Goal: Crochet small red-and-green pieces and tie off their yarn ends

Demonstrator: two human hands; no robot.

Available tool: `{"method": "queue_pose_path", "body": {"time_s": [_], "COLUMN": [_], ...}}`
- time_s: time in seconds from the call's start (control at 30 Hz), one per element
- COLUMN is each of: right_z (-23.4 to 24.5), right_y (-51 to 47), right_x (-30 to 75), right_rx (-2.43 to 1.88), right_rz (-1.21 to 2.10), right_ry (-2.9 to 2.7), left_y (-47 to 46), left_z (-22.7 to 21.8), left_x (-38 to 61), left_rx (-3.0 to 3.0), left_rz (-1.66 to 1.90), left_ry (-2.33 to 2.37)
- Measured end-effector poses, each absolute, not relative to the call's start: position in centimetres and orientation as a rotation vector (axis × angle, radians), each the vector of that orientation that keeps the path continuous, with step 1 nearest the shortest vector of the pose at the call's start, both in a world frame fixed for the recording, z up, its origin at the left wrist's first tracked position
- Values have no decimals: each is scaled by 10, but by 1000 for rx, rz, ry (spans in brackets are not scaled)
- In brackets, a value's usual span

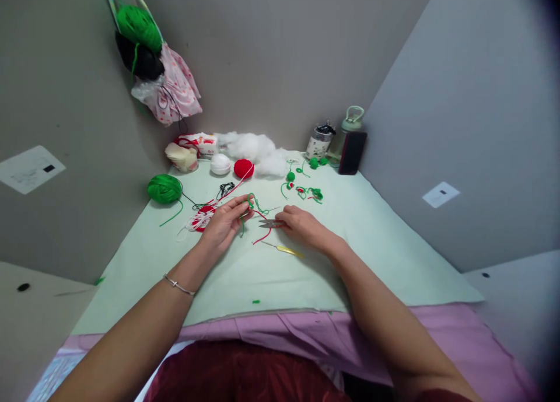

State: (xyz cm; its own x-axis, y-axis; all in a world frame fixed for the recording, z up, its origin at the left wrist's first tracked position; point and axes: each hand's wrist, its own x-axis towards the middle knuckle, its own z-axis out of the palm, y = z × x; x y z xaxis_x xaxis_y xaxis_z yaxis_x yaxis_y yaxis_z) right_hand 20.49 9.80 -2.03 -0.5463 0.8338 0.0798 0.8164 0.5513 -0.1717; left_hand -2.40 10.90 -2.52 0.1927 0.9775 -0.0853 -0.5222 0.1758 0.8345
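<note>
My left hand (226, 220) pinches a small green crocheted piece (251, 203) between thumb and fingers. Green tails hang from it, and a red yarn strand (263, 237) trails down to the mat. My right hand (301, 223) is wrapped round a pair of thread snips (268, 223), whose blades point left toward the red strand. Whether the blades touch that strand I cannot tell. Just below the snips lies a crochet hook (289, 251) with a yellow handle. Beside my left wrist sits a tangle of white yarn (202, 217) over something red.
Behind my hands stand a green yarn ball (164, 189), a white ball (220, 164), a red ball (244, 168) and white stuffing (256, 148). Several small green-and-red pieces (301, 191) lie back right, near a bottle (336, 148) and a phone (352, 153). Grey walls enclose the table.
</note>
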Motion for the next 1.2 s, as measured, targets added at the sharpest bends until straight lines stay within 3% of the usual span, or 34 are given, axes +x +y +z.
{"method": "queue_pose_path", "body": {"time_s": [0.2,0.53,1.2], "right_z": [-4,8,1], "right_y": [98,90,89], "right_x": [219,206,195], "right_rx": [-1480,-1203,-1258], "right_rz": [403,946,956], "right_ry": [-2332,-2056,-1996], "left_y": [105,102,98], "left_z": [-24,-30,-34], "left_x": [-23,-18,-15], "left_rx": [835,1050,1138], "left_rz": [1213,1184,1134], "left_ry": [764,823,810]}}
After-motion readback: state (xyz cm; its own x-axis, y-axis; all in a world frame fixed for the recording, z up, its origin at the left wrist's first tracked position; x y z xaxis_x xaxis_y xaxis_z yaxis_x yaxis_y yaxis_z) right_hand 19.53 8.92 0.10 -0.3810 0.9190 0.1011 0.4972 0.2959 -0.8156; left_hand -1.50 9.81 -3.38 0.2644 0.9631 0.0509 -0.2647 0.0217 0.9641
